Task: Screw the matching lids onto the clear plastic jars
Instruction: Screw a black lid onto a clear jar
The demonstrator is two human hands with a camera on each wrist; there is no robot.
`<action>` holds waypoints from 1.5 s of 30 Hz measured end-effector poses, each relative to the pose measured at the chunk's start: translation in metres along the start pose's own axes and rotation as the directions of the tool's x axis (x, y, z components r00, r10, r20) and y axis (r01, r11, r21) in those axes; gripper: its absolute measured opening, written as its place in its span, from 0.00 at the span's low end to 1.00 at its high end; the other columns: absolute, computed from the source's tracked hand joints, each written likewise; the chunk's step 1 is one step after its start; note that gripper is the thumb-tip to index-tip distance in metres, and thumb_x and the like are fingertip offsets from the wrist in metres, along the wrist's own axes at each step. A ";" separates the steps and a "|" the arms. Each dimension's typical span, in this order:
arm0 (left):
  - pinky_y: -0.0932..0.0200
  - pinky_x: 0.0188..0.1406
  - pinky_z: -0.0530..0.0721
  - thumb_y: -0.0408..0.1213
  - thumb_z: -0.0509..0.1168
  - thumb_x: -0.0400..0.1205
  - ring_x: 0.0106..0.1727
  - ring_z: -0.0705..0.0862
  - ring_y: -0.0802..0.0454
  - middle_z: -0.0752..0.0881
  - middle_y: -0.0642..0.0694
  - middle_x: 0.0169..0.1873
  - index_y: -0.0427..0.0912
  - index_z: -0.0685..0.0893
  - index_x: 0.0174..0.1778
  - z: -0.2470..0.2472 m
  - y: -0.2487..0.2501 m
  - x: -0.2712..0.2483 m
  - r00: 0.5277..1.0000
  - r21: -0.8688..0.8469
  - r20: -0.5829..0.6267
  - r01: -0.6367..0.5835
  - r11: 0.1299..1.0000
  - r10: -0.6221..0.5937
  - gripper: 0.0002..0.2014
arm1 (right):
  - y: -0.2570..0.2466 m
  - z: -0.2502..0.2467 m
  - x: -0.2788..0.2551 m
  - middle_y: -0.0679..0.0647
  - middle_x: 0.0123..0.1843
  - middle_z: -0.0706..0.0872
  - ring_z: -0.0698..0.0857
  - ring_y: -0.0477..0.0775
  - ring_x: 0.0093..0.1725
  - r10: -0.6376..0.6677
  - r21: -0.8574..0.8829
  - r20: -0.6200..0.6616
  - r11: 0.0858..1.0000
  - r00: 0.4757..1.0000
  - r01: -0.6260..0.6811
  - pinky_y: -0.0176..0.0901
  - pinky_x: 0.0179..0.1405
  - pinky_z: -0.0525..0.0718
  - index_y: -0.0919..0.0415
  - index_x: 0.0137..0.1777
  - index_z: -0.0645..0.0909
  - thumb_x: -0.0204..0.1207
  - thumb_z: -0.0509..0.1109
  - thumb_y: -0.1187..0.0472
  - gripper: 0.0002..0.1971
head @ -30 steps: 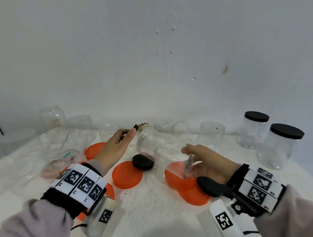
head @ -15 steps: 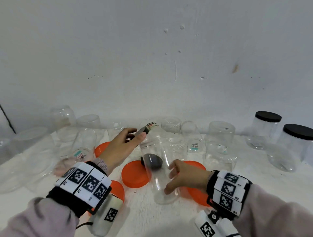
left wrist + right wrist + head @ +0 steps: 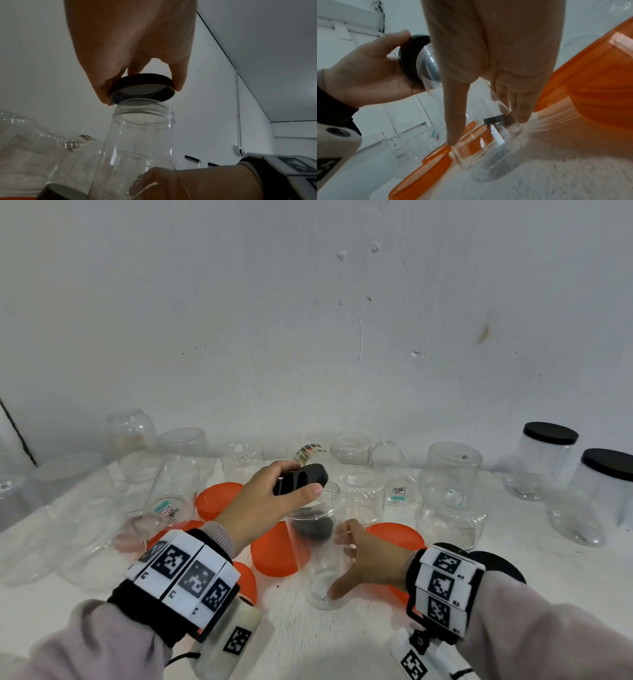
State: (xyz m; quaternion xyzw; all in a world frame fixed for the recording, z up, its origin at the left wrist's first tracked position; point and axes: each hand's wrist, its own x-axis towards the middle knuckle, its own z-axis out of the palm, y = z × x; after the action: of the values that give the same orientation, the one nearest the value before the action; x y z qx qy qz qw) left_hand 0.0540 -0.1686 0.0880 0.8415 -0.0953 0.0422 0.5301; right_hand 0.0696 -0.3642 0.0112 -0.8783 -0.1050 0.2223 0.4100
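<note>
**Changes over the preceding second: lid brought to the jar mouth**

The left hand [image 3: 263, 508], which a second ago was reaching among the back jars, now pinches a small black lid [image 3: 301, 478] by its rim and holds it tilted just above the open mouth of the tall clear jar [image 3: 317, 546]. That jar, previously lying tipped under the right hand [image 3: 368, 559], now stands upright on the table [image 3: 342, 642], the right hand gripping its lower wall.

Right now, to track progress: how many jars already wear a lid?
2, both far right: the rear black-lidded jar by the wall, the front black-lidded jar at the frame edge. More may sit out of view.
</note>
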 end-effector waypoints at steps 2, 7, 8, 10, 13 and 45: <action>0.74 0.42 0.73 0.57 0.70 0.71 0.56 0.77 0.70 0.79 0.57 0.61 0.56 0.75 0.67 0.002 0.000 0.000 1.000 0.024 0.012 0.006 1.000 -0.006 0.28 | -0.003 -0.005 -0.003 0.41 0.70 0.71 0.72 0.46 0.70 -0.029 0.070 -0.003 0.997 1.000 0.029 0.41 0.68 0.74 0.45 0.71 0.60 0.57 0.88 0.56 0.48; 0.73 0.44 0.73 0.66 0.66 0.61 0.57 0.76 0.70 0.78 0.58 0.62 0.56 0.74 0.69 0.007 0.003 -0.002 0.998 0.061 0.058 -0.010 0.998 0.006 0.39 | -0.010 -0.011 -0.010 0.35 0.60 0.78 0.80 0.44 0.61 -0.079 0.102 -0.002 0.992 0.997 0.078 0.34 0.49 0.84 0.36 0.71 0.62 0.57 0.87 0.54 0.47; 0.72 0.47 0.74 0.66 0.66 0.60 0.58 0.77 0.68 0.78 0.58 0.63 0.56 0.74 0.70 0.008 0.004 -0.002 0.998 0.066 0.063 -0.012 0.998 0.008 0.40 | -0.010 -0.011 -0.010 0.36 0.59 0.78 0.80 0.43 0.60 -0.080 0.095 0.001 0.992 0.997 0.079 0.31 0.46 0.84 0.35 0.71 0.62 0.57 0.87 0.54 0.47; 0.67 0.53 0.77 0.66 0.67 0.60 0.61 0.78 0.63 0.78 0.57 0.63 0.56 0.74 0.70 0.009 0.005 -0.001 0.997 0.082 0.073 -0.013 0.997 0.007 0.41 | -0.008 -0.009 -0.010 0.35 0.58 0.78 0.78 0.38 0.58 -0.079 0.094 0.000 0.992 0.997 0.079 0.24 0.42 0.79 0.37 0.73 0.60 0.59 0.86 0.54 0.48; 0.63 0.61 0.75 0.62 0.72 0.64 0.64 0.76 0.59 0.76 0.57 0.65 0.55 0.73 0.72 0.012 0.007 0.001 0.994 0.149 0.111 -0.030 0.988 0.014 0.39 | -0.006 -0.008 -0.009 0.31 0.59 0.76 0.77 0.34 0.57 -0.098 0.108 -0.015 0.989 0.995 0.099 0.19 0.40 0.76 0.35 0.73 0.58 0.60 0.86 0.55 0.48; 0.68 0.62 0.74 0.52 0.80 0.56 0.66 0.76 0.66 0.78 0.63 0.65 0.60 0.64 0.74 0.036 -0.048 -0.017 0.979 -0.056 0.196 0.061 0.997 -0.049 0.49 | -0.085 -0.065 -0.029 0.42 0.78 0.66 0.67 0.42 0.74 -0.246 -0.383 0.129 0.881 0.961 0.277 0.30 0.66 0.69 0.45 0.83 0.55 0.66 0.82 0.49 0.50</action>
State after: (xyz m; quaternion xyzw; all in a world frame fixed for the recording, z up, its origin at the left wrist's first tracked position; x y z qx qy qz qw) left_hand 0.0457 -0.1791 0.0265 0.8270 -0.1245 -0.0576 0.5451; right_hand 0.0753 -0.3643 0.1217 -0.9116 -0.2811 0.1724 0.2453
